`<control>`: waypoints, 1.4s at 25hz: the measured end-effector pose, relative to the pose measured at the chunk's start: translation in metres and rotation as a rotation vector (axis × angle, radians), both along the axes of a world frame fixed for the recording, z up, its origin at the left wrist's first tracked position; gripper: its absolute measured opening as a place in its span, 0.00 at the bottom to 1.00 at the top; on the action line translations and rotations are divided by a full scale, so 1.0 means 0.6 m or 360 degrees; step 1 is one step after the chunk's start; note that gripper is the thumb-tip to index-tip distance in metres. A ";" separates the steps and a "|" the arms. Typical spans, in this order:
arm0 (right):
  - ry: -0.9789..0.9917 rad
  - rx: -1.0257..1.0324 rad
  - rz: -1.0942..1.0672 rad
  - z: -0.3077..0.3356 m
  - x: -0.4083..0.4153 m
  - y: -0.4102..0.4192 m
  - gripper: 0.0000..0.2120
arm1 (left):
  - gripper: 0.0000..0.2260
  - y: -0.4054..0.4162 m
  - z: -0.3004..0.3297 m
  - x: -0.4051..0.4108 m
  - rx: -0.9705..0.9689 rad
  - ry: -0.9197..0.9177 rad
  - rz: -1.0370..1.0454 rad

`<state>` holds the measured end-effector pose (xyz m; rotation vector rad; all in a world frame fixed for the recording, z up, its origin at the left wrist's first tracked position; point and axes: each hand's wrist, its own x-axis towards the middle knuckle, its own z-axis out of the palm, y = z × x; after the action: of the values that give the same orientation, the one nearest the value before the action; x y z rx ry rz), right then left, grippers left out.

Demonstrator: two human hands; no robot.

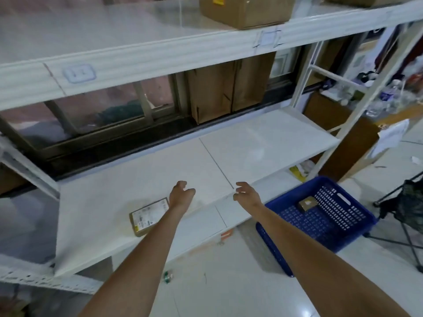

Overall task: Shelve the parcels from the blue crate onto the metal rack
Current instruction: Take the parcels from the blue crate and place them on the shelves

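Note:
A flat cardboard parcel with a white label lies on the lower white shelf of the metal rack, near its front edge. My left hand hovers just right of that parcel with loosely curled fingers and holds nothing. My right hand hangs over the shelf's front edge, fingers relaxed and empty. The blue crate stands on the floor to the right, with one small brown parcel inside. A large cardboard box sits on the upper shelf.
Behind the rack is a window with cardboard leaning against it. A folding stand with a dark bag is at the far right. Bottles and clutter sit on a table beyond the rack's right post. Small litter lies on the tiled floor.

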<state>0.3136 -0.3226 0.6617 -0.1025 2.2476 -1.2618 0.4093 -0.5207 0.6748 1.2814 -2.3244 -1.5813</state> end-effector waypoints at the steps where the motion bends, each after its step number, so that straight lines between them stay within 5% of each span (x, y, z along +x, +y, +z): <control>1: 0.0004 -0.0006 -0.0036 0.004 -0.010 0.035 0.24 | 0.22 0.036 0.004 -0.019 0.0020 0.0004 -0.0076; 17: 0.0039 0.0030 -0.0272 0.061 -0.261 0.701 0.26 | 0.23 0.689 0.034 -0.315 0.0194 -0.0070 -0.0606; 26: 0.0062 0.0231 -0.0358 0.020 -0.404 0.866 0.24 | 0.24 0.824 -0.010 -0.513 0.0220 -0.0225 -0.0731; 35: -0.0096 0.0293 -0.0376 -0.016 -0.660 0.935 0.18 | 0.12 0.908 -0.051 -0.776 0.0368 -0.0298 -0.0734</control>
<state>-0.0822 0.2386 0.6523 0.2734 2.3629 -1.1491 -0.0566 0.0238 0.6441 1.0129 -2.7758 -1.9881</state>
